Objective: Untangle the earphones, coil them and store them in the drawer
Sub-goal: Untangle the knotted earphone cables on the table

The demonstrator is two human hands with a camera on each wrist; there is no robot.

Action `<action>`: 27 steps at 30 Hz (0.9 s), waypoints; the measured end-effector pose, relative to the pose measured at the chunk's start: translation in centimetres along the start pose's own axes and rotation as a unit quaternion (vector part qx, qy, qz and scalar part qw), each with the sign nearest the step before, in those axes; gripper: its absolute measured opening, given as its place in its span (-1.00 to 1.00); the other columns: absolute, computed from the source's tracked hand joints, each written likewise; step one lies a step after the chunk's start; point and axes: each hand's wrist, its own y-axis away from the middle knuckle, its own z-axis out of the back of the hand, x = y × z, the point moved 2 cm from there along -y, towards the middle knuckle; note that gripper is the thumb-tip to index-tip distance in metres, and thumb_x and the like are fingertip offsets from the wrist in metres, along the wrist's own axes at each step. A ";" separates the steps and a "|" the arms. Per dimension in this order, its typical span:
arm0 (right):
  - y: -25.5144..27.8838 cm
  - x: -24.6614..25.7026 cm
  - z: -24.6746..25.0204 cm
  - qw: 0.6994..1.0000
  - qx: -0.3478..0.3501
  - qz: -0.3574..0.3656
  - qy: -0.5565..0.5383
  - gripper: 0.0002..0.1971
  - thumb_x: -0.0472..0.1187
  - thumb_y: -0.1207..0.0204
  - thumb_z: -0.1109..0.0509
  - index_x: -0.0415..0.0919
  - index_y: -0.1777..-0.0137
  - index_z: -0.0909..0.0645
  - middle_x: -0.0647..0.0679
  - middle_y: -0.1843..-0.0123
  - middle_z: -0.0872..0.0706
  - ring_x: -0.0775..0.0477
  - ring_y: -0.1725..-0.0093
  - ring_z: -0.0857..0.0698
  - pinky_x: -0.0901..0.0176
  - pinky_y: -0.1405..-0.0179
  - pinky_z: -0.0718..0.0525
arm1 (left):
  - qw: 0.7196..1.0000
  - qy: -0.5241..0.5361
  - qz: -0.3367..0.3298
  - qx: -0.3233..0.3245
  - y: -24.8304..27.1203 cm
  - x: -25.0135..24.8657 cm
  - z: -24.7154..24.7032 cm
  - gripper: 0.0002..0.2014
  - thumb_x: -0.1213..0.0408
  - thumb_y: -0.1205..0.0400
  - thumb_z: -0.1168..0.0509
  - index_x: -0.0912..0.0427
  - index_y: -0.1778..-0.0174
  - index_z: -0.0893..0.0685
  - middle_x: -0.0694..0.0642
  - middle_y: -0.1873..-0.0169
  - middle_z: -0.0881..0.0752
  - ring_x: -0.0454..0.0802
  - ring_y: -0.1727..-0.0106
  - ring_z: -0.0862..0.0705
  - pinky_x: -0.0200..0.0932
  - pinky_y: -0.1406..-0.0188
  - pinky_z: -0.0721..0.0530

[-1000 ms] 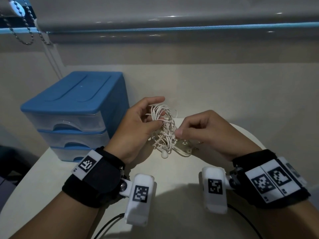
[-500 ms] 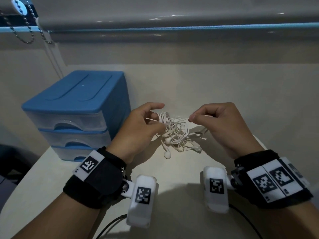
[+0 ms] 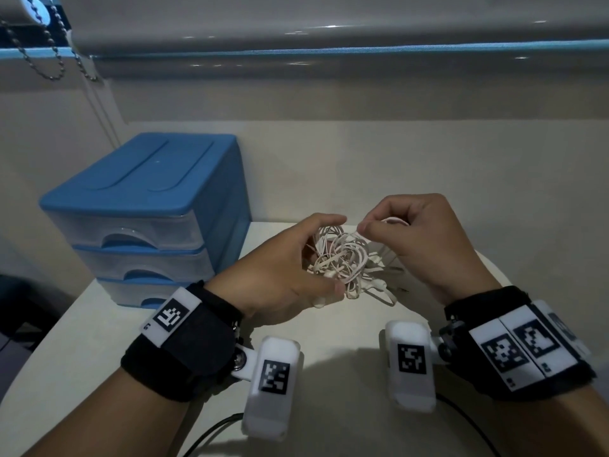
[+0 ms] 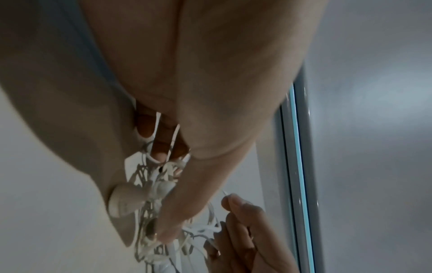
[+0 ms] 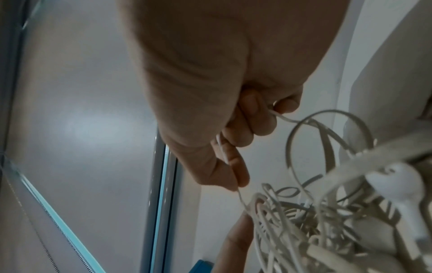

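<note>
A tangled knot of white earphones [image 3: 342, 262] hangs between my hands above the round white table [image 3: 329, 407]. My left hand [image 3: 283, 275] grips the left side of the knot, thumb and fingers curled round the cords [image 4: 161, 186]. My right hand [image 3: 412, 235] pinches one strand of the cord [image 5: 243, 197] between thumb and forefinger at the knot's upper right. One earbud [image 5: 392, 179] shows close in the right wrist view. The blue drawer unit [image 3: 148, 219] stands at the table's left, all three drawers closed.
The wall and a window ledge with a rolled blind [image 3: 329, 54] lie behind the table. A bead chain [image 3: 49, 57] hangs at the upper left. Black cables [image 3: 211, 433] run off the table's near edge. Bare tabletop lies in front of my wrists.
My right hand rose from the knot's lower right to its upper right, drawing a strand upward. The left hand shifted slightly right with the knot, which looks looser.
</note>
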 end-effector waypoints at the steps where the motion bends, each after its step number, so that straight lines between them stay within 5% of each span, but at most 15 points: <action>1: -0.1 -0.1 0.0 1.000 -0.007 0.003 0.010 -0.92 -0.25 -0.35 -0.58 -0.18 0.34 -0.80 -0.32 0.31 -0.77 -0.04 0.36 -0.65 0.13 0.28 -0.59 | 0.999 -0.032 0.000 0.014 0.0 0.0 0.2 -0.14 0.43 -0.48 -0.63 -0.28 -0.59 -0.44 0.06 -0.20 -0.76 -0.04 -0.08 -0.80 -0.18 -0.17 -0.77; 4: -0.3 -0.5 -0.2 0.998 0.026 0.001 0.055 -0.88 -0.27 -0.38 -0.58 -0.16 0.37 -0.78 -0.21 0.49 -0.65 0.03 0.49 -0.50 0.22 0.39 -0.46 | 0.998 -0.049 0.001 0.040 0.0 -0.1 0.2 -0.08 0.48 -0.47 -0.62 -0.24 -0.63 -0.36 -0.03 -0.17 -0.79 -0.03 -0.10 -0.80 -0.20 -0.16 -0.77; 8: 0.0 -0.4 -0.6 0.995 0.077 0.001 0.068 -0.88 -0.10 -0.36 -0.59 -0.10 0.33 -0.79 -0.34 0.40 -0.72 -0.25 0.47 -0.55 -0.14 0.41 -0.55 | 0.996 -0.090 -0.009 0.000 -0.2 -0.1 0.1 -0.38 0.44 -0.56 -0.54 -0.14 -0.46 -0.54 0.04 0.04 -0.83 0.16 0.13 -0.79 0.03 0.07 -0.78; 11: -0.3 -0.4 -0.2 0.998 0.034 0.009 0.056 -0.85 -0.03 -0.32 -0.57 -0.10 0.32 -0.81 -0.28 0.32 -0.80 -0.18 0.36 -0.67 -0.18 0.21 -0.68 | 0.996 -0.082 -0.019 -0.035 -0.2 -0.2 0.3 -0.66 0.40 -0.65 -0.45 -0.04 -0.28 -0.67 -0.12 0.29 -0.81 -0.13 0.47 -0.69 -0.14 0.29 -0.70; 13: -0.4 -0.5 0.0 0.999 0.026 0.009 0.045 -0.84 -0.05 -0.34 -0.57 -0.14 0.33 -0.80 -0.29 0.31 -0.81 -0.30 0.32 -0.71 -0.19 0.15 -0.71 | 0.996 -0.068 -0.023 -0.045 -0.1 -0.5 0.1 -0.71 0.39 -0.68 -0.43 -0.01 -0.26 -0.70 -0.18 0.25 -0.83 -0.27 0.35 -0.75 -0.26 0.18 -0.70; 16: -0.3 -0.7 -0.2 0.998 0.057 0.008 0.036 -0.85 -0.14 -0.39 -0.59 -0.15 0.36 -0.78 -0.27 0.33 -0.79 -0.15 0.35 -0.71 -0.13 0.18 -0.69 | 0.998 -0.025 -0.035 -0.035 -0.2 -0.8 -0.2 -0.71 0.41 -0.69 -0.41 0.05 -0.29 -0.72 0.04 -0.02 -0.86 -0.03 -0.03 -0.83 -0.17 -0.09 -0.76; 19: -0.1 -0.7 -0.4 0.997 0.076 0.012 0.030 -0.85 -0.14 -0.43 -0.61 -0.15 0.32 -0.80 -0.29 0.30 -0.79 -0.05 0.32 -0.69 -0.07 0.16 -0.66 | 0.999 0.003 -0.026 -0.030 -0.3 -0.7 -0.1 -0.71 0.42 -0.70 -0.37 0.01 -0.27 -0.73 0.16 0.03 -0.86 0.08 0.11 -0.83 -0.07 0.03 -0.74; 22: 0.0 -0.3 -0.3 0.999 0.038 0.026 -0.018 -0.95 -0.13 -0.50 -0.58 -0.07 0.12 -0.85 -0.28 0.11 -0.80 -0.01 0.16 -0.71 0.03 0.02 -0.63 | 0.997 0.069 -0.006 -0.036 -0.4 -0.6 -0.1 -0.74 0.43 -0.69 -0.36 0.04 -0.21 -0.76 0.40 -0.01 -0.83 0.63 0.02 -0.73 0.41 -0.13 -0.72; 24: -0.1 0.0 0.1 0.998 0.001 0.054 -0.012 -0.83 -0.06 -0.47 -0.54 0.04 -0.05 -0.80 -0.11 -0.10 -0.76 0.06 -0.08 -0.72 0.07 -0.18 -0.63 | 0.991 0.122 0.009 -0.050 -0.7 -0.3 -0.1 -0.77 0.47 -0.67 -0.35 0.13 -0.17 -0.78 0.44 -0.04 -0.82 0.65 0.03 -0.73 0.55 -0.09 -0.68; 27: 0.2 1.1 0.7 0.994 -0.019 0.104 -0.003 -0.82 -0.07 -0.41 -0.53 0.07 -0.01 -0.70 0.04 -0.14 -0.73 0.04 -0.14 -0.65 -0.08 -0.11 -0.59 | 0.976 0.206 0.026 -0.067 -0.8 0.0 -0.1 -0.78 0.60 -0.66 -0.27 0.33 -0.13 -0.74 0.39 0.22 -0.77 0.20 0.44 -0.64 0.01 0.43 -0.67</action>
